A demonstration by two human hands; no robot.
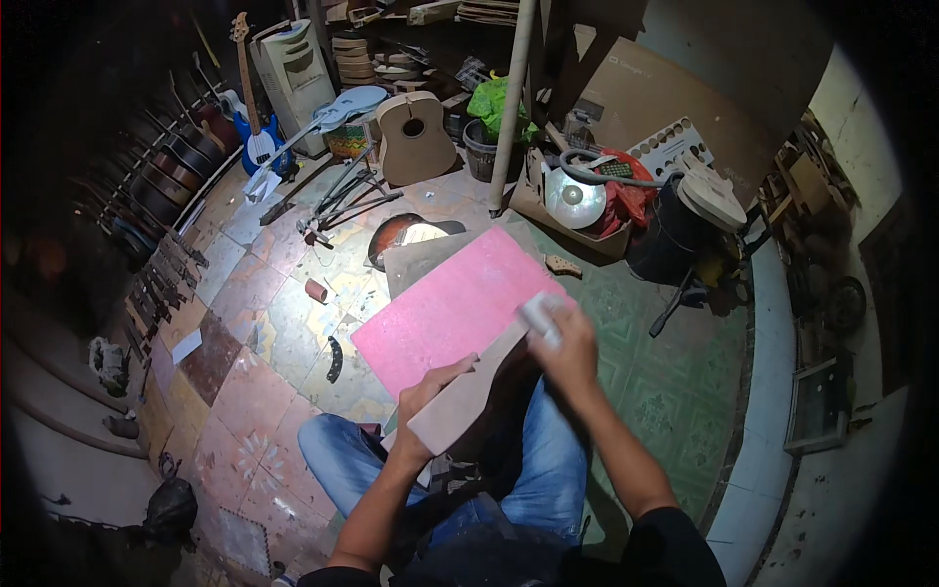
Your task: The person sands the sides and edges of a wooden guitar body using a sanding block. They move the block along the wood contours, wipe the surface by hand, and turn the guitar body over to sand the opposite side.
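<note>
A pale, shaped wooden piece [458, 401] lies diagonally above my lap, its narrow side face up. My left hand [419, 403] grips it near its lower-left end. My right hand [565, 347] is blurred at the piece's upper-right end, closed on a white block or pad [538, 318] that touches or is very near the wood. Behind both hands is a pink board [430, 303], resting over a grey sheet [411, 264]. My jeans-clad legs show under the wood.
Around me stand racked guitars [176, 157], a blue bass [259, 147], an unfinished acoustic body [411, 137], a white pole [504, 166] and a cardboard box [533, 205]. A sunburst body [386, 240], a curved black piece [335, 357] and a small headstock [565, 266] lie on the tiled floor.
</note>
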